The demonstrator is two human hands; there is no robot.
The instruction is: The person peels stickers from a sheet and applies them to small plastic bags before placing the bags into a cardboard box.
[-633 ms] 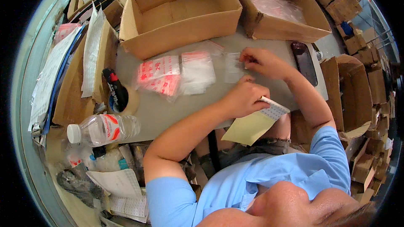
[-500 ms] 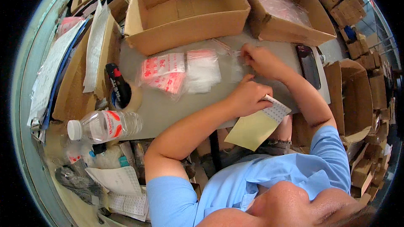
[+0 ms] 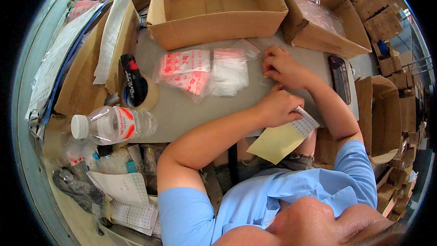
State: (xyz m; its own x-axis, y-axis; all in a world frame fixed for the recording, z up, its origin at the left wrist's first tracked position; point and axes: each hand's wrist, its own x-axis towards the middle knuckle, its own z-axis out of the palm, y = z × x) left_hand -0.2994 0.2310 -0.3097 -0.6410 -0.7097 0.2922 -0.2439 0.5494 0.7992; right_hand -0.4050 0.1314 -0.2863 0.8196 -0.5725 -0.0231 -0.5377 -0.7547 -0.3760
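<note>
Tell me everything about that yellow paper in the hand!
The paper looks thin and bendy. Most of what shows is plain pale yellow; beside it is a white strip with rows of small bluish-grey marks. The left hand grips it at the white end, and the yellow part slants down past the table's edge.

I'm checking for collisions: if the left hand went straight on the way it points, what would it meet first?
Probably the right forearm, which lies across the line ahead of the left hand; depth is unclear, so it might pass below.
</note>
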